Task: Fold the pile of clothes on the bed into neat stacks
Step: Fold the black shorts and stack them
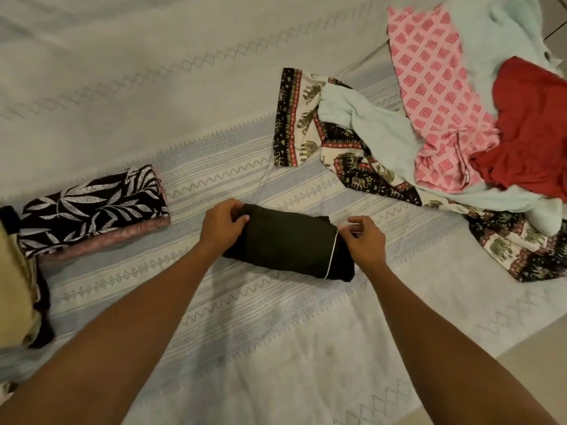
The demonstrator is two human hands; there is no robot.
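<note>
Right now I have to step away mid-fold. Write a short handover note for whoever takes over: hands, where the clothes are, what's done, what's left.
Left hand: gripping the left end of the dark folded garment.
Right hand: pinching its right end, by the white piping.
The garment lies folded small on the bedspread, centre front.
Done: leaf-print folded piece sits at the left, on top of a pinkish folded piece.
Left: the loose pile at the right, with elephant-print cloth, pale mint garment, pink diamond-print cloth and red garment, all unfolded.
Next, probably: finish this fold, then stack it.

Bare forearms, no sleeves; left grip, right grip ringless.
</note>
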